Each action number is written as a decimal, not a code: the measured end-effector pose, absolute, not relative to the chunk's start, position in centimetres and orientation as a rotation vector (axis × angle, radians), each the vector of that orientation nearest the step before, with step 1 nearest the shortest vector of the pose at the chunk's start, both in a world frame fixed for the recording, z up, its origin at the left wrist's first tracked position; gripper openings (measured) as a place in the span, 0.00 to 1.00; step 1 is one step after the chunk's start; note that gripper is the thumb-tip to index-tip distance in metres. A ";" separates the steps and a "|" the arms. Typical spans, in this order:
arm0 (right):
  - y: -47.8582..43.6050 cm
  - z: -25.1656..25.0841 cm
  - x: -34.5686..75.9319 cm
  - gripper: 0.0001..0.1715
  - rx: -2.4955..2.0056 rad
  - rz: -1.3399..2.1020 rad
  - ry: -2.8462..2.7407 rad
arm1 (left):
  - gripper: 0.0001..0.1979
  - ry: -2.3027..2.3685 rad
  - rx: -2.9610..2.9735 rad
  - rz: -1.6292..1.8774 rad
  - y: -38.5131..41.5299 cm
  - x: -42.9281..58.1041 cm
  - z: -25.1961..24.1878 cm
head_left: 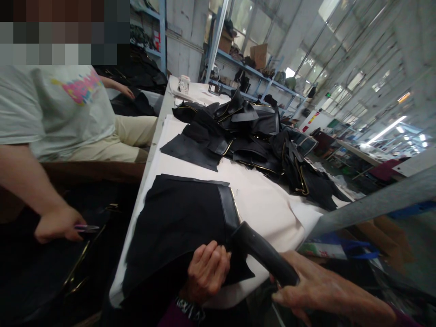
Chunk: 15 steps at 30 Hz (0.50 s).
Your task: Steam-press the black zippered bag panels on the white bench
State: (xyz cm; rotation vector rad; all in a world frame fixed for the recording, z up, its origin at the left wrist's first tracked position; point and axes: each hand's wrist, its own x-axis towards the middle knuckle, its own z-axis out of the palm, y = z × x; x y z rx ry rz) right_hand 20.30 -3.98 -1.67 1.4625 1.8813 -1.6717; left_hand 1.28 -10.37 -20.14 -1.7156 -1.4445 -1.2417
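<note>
The left hand (207, 272) rests loosely curled on one black panel (173, 227); the right hand (327, 286) closes around one black handle (264, 254). A heap of black panels (245, 141) lies beyond on the tabletop (272, 218).

This is a garment workshop, a big factory-style hall: a long white-topped bench (265, 213) lies heaped with black cut panels (221, 141) edged in gold zips, and a seated co-worker (57, 113) holds small snips (86, 228). Blue steel shelving (252, 68) carries cartons (259, 55), with strip lights (386, 129) beyond — plainly a working floor.
</note>
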 end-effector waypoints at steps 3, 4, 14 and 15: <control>-3.5 -1.2 19.1 0.18 1.434 -1.572 1.915 | 0.05 -1.422 -1.747 -1.226 -10.4 1.0 -20.2; -3.3 -1.1 18.7 0.17 1.416 -1.551 1.919 | 0.05 -1.416 -1.753 -1.231 -10.4 1.0 -20.2; -3.7 0.2 21.5 0.24 1.454 -1.680 2.108 | 0.10 -1.947 -1.330 -2.241 -13.4 5.9 -16.9; -3.9 -0.1 22.1 0.24 1.465 -1.697 2.113 | 0.14 -2.168 -1.225 -2.487 -13.5 6.5 -16.3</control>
